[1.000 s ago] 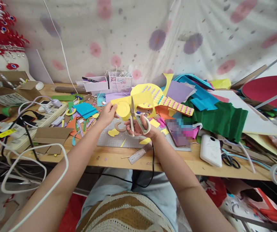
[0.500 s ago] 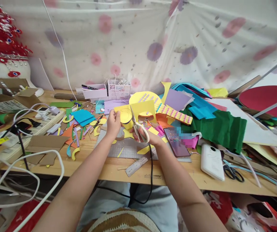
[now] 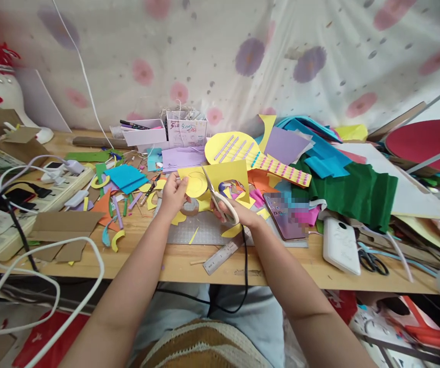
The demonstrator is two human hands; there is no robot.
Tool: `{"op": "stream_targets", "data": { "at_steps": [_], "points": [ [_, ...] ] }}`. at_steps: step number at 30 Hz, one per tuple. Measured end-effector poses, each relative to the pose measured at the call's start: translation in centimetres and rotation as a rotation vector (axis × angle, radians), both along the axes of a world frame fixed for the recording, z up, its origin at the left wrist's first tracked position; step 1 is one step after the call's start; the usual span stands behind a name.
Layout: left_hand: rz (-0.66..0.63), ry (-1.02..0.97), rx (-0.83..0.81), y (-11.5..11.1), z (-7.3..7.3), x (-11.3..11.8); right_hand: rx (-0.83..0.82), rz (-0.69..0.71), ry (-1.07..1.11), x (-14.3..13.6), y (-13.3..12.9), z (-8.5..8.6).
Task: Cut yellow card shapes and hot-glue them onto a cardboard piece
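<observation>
My left hand (image 3: 175, 192) pinches the left side of a yellow sheet (image 3: 227, 174), which has a drawn ring outline near my fingers and a cut-out opening farther right. In my right hand (image 3: 225, 208) are white-handled scissors (image 3: 232, 214), their blades pointing up and left at the sheet, just right of the drawn ring. Below the hands lie a grey cutting mat (image 3: 181, 232), a roll of tape (image 3: 190, 206) and a metal ruler (image 3: 223, 254). A yellow guitar-shaped cutout (image 3: 231, 145) rests behind the sheet.
Right of the hands are a phone (image 3: 283, 217), green crepe paper (image 3: 358, 197), a white power bank (image 3: 341, 245) and black scissors (image 3: 373, 262). Blue paper (image 3: 126, 179), scraps, a power strip (image 3: 62, 209) and looping cables lie left. A white pen box (image 3: 145, 135) stands behind.
The camera view has tilted and shifted slightly. The yellow sheet has turned a little in my hands, so its ring outline and cut-out opening show more fully.
</observation>
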State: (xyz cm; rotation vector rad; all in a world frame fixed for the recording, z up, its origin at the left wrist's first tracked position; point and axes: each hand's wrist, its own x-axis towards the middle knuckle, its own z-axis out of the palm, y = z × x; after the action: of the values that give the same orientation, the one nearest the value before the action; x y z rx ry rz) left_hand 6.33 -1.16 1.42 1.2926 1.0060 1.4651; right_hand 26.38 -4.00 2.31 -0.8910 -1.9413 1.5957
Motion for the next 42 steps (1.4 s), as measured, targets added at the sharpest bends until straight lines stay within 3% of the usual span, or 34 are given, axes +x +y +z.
{"op": "stream_targets", "data": {
  "at_steps": [6, 19, 42],
  "points": [
    [-0.005, 0.06, 0.047, 0.0, -0.7, -0.1, -0.004, -0.034, 0.0, -0.4, -0.1, -0.3],
    [-0.019, 0.0, -0.016, 0.0, -0.4, 0.3, -0.017, -0.124, 0.004, -1.0, -0.1, -1.3],
    [-0.058, 0.049, -0.146, 0.3, 0.1, -0.6, -0.125, -0.073, 0.006, -0.2, 0.2, -1.2]
  ]
}}
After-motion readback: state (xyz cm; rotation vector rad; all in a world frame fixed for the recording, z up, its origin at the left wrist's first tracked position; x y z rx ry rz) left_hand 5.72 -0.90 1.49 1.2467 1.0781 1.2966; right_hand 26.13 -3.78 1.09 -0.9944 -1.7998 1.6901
